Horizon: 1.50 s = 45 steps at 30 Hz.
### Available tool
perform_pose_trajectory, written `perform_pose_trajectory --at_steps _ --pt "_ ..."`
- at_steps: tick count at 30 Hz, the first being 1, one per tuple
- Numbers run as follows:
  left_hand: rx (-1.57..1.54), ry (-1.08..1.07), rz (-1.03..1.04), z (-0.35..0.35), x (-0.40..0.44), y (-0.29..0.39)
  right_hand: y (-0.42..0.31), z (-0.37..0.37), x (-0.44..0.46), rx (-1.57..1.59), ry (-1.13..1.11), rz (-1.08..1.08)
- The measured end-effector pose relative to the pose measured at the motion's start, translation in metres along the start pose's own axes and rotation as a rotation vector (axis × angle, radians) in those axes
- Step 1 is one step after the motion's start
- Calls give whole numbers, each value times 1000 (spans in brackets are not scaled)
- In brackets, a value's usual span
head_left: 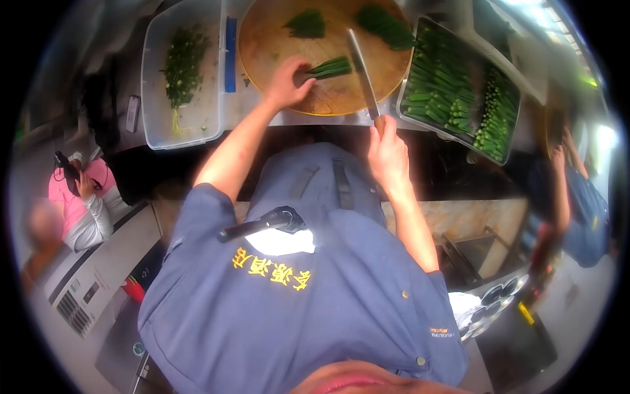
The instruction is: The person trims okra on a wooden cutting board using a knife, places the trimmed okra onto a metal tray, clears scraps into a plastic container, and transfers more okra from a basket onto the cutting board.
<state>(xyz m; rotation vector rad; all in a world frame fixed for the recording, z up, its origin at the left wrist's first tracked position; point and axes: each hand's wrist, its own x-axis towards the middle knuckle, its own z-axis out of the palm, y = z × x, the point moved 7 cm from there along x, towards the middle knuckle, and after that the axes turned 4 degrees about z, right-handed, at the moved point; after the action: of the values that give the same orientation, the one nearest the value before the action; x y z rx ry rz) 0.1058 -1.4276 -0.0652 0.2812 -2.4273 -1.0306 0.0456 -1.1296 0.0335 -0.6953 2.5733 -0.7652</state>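
Observation:
My left hand [287, 84] is closed round the left end of a small bunch of long green pods that look like okra [332, 67], on the round wooden chopping board [269, 36]. In my right hand [388, 154] is the handle of a knife [363, 68]. Its blade points away from me over the board, just right of the bunch and apart from it. Farther back on the board lie two more groups of okra, one near the middle [307, 24] and a larger one at the right [385, 27].
Left of the board stands a clear plastic bin [148, 98] with green trimmings [184, 62]. At the right, a tray [453, 136] holds rows of okra [436, 82]. A phone [132, 113] lies at the far left. Other people are at both sides [79, 197] [584, 210].

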Motion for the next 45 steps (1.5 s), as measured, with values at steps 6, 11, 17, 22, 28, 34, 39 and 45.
perform_pose_trajectory --at_steps 6,11,17,22,28,34,39,45 --pt "-4 15 90 -3 -8 -2 -42 9 -18 1 -57 -32" --pt "30 -26 187 6 -2 1 -47 42 -26 16 -87 -49" --pt "55 -83 227 9 -1 2 -52 51 -29 3 -110 -42" --pt "88 -59 220 11 1 1 -46 68 -18 -8 -193 10" --pt "-25 37 87 15 -2 -1 -2 62 2 128 -241 -17" --pt "-66 254 -45 -29 -4 8 -5 61 -7 855 -688 381" --pt "517 454 -139 -225 1 -51 -88 39 -5 619 -571 -44" --pt "252 285 -84 -157 24 -23 -39 0 -9 344 -158 48"
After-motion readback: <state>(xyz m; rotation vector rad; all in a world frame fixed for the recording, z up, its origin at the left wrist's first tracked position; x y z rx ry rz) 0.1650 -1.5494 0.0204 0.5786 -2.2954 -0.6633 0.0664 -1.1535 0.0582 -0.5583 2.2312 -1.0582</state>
